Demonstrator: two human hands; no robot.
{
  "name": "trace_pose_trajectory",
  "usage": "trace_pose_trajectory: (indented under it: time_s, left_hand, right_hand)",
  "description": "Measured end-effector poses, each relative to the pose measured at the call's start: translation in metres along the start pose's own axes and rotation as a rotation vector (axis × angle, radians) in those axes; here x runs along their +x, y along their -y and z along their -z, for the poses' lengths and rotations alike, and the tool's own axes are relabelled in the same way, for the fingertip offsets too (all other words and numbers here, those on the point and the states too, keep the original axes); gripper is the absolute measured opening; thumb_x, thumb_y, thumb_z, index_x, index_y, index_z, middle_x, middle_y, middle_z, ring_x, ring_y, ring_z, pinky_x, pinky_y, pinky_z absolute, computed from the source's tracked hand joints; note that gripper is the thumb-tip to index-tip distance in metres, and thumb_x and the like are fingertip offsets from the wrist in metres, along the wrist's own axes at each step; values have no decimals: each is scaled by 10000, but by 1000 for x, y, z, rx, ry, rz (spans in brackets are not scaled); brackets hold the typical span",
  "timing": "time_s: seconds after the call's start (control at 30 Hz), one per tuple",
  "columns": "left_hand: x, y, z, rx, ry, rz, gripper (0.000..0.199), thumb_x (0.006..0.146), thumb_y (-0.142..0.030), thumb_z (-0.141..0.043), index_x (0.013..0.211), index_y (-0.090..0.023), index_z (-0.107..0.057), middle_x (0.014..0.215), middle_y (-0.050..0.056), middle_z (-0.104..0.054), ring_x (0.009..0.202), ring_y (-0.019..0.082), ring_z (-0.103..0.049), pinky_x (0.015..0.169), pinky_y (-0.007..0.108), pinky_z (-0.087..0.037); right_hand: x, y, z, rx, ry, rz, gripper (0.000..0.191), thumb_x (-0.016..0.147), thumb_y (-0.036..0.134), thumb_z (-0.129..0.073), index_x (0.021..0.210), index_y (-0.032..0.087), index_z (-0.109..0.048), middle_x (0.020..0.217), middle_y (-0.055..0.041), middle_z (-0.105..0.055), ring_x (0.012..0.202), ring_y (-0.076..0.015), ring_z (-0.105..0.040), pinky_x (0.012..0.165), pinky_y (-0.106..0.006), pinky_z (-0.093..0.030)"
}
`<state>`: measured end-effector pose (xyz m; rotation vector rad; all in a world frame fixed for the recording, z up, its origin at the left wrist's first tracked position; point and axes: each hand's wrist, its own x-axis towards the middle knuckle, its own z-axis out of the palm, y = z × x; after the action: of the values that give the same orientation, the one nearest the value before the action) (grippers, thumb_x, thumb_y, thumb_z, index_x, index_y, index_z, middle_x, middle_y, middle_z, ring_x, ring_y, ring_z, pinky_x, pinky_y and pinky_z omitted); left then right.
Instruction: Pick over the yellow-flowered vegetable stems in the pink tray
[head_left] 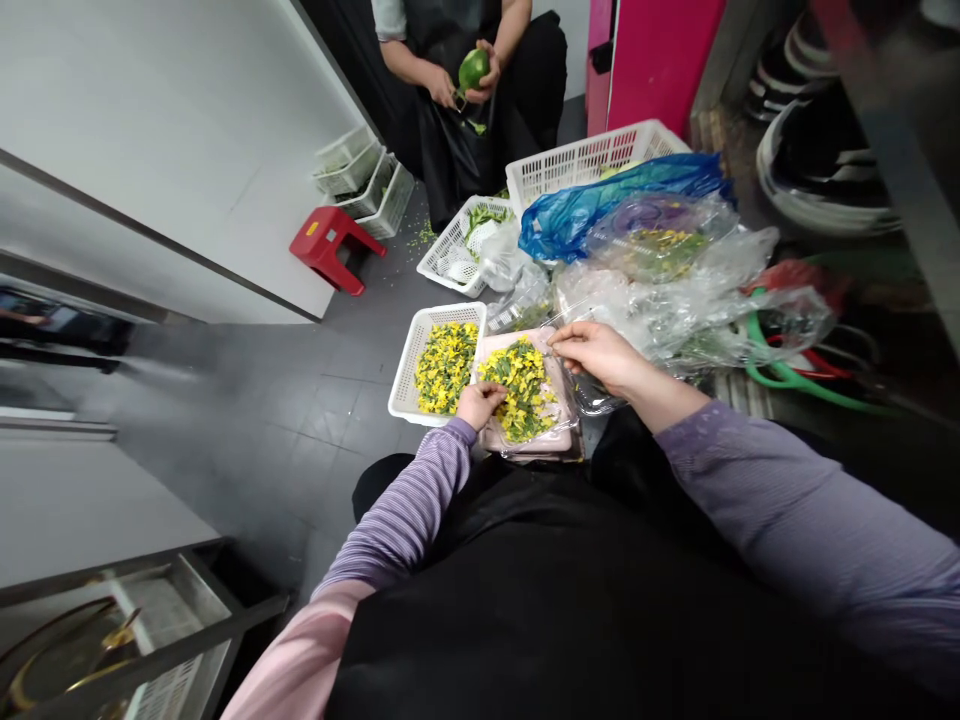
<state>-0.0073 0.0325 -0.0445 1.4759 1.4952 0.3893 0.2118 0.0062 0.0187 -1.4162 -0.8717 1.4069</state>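
Yellow flowers with green stems point(517, 390) lie in a heap on a pale pink tray point(491, 432) in front of my lap, with clear plastic film point(566, 428) around the tray. My left hand point(480, 403) is at the heap's left edge, fingers closed together; whatever is between them is too small to make out. At the tray's upper right corner, my right hand point(592, 352) pinches the edge of the clear film. Left of the tray stands a white basket point(400, 395) filled with more of the same yellow flowers point(444, 368).
Clear plastic bags point(637, 300) and a blue bag point(600, 205) crowd the right side, before a large white crate point(540, 180). A co-worker opposite holds a green gourd-like vegetable point(473, 69). A red stool point(330, 240) and a smaller white basket point(442, 260) stand on the floor.
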Motion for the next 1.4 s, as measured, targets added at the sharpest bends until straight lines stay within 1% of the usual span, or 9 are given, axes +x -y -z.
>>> trace_pose_trajectory:
  time_s: [0.2,0.37,0.5,0.77,0.9,1.07,1.2,1.3,1.4]
  left_hand:
    - [-9,-38,16,-400,102,129,135,642,-114,-631,761,-67,-590,522,-21,-543,413,47,-481,417,177,-425]
    - [-21,-71,21,-491,225,154,175,632,-121,-656,773,-49,-580,550,3,-570,416,55,-507,401,174,-435]
    - [-28,-88,16,-518,236,149,167,647,-136,-657,761,-51,-570,568,8,-581,417,50,-512,399,170,-446]
    - [-29,-94,21,-569,206,237,112,702,-136,-611,660,-52,-551,525,4,-564,374,36,-488,369,147,-439]
    - [-29,-95,22,-604,255,290,63,722,-115,-585,708,-58,-560,542,6,-580,381,36,-498,364,137,-434]
    - [-30,-100,12,-563,321,316,114,742,-144,-572,666,-66,-539,495,-10,-545,364,32,-481,362,136,-428]
    - [-30,-95,0,-475,271,249,111,713,-163,-603,684,-79,-537,511,-24,-534,364,28,-467,342,133,-401]
    - [-34,-84,-10,-292,292,198,144,657,-143,-645,771,-87,-578,560,-24,-550,404,36,-486,356,138,-403]
    - [-39,-75,-20,-190,305,126,211,668,-181,-637,863,-108,-605,596,-25,-554,437,30,-479,385,137,-410]
  right_hand:
    - [7,-21,-2,-437,143,162,151,647,164,-583,776,167,-661,659,-1,-613,552,-92,-515,539,-206,-403]
    - [-2,-23,-13,-643,274,218,233,587,236,-666,818,205,-668,733,-4,-634,617,-121,-541,572,-227,-401]
    - [-11,-15,-19,-678,295,301,112,609,286,-648,659,187,-636,626,4,-590,570,-120,-502,531,-235,-354]
    - [-6,-10,-5,-443,218,164,81,614,252,-611,598,174,-598,500,37,-517,446,-79,-423,449,-211,-301]
    - [-8,-11,-10,-147,303,-8,121,623,211,-589,731,158,-591,564,33,-546,440,-67,-449,420,-191,-332]
    - [-10,-17,-15,-34,398,-31,208,627,271,-638,778,134,-594,556,39,-534,454,-67,-472,412,-181,-364]
    - [-7,-14,-9,-69,307,-34,164,641,269,-650,697,126,-590,556,17,-567,423,-59,-460,384,-170,-362]
    - [-5,-7,-3,-19,208,-39,122,687,247,-617,662,131,-586,590,-4,-601,403,-53,-454,368,-169,-363]
    - [-4,-4,-1,41,217,-67,106,712,218,-592,648,133,-591,642,-26,-633,414,-56,-474,367,-165,-379]
